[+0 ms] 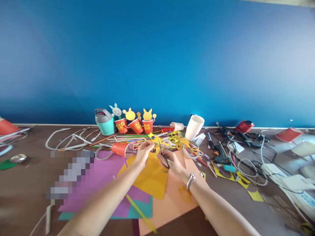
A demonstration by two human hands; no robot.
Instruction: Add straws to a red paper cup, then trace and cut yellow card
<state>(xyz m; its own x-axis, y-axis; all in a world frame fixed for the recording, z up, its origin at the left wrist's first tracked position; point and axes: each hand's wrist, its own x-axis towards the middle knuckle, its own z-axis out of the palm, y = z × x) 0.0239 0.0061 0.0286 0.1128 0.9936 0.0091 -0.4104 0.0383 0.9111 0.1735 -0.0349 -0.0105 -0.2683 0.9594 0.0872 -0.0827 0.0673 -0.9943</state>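
Note:
My left hand [145, 151] pinches a small piece of yellow paper [152, 137] above the middle of the table. Closed around the dark handles of a pair of scissors [164, 158] is my right hand [173, 163], with the blades pointing up and away next to the yellow piece. Whether the blades touch the paper I cannot tell. Below both hands lies a larger yellow-orange sheet [154, 180] on top of purple [103, 190] and peach sheets [162, 214]. A red paper cup [120, 149] lies on its side left of my left hand.
Red cups with paper animal heads [147, 125] stand at the back beside a teal container [105, 124]. A white cup [195, 127] is right of centre. Cut yellow scraps [176, 139] lie beyond my hands. A glue gun [221, 155], cables and a power strip [305, 198] fill the right side.

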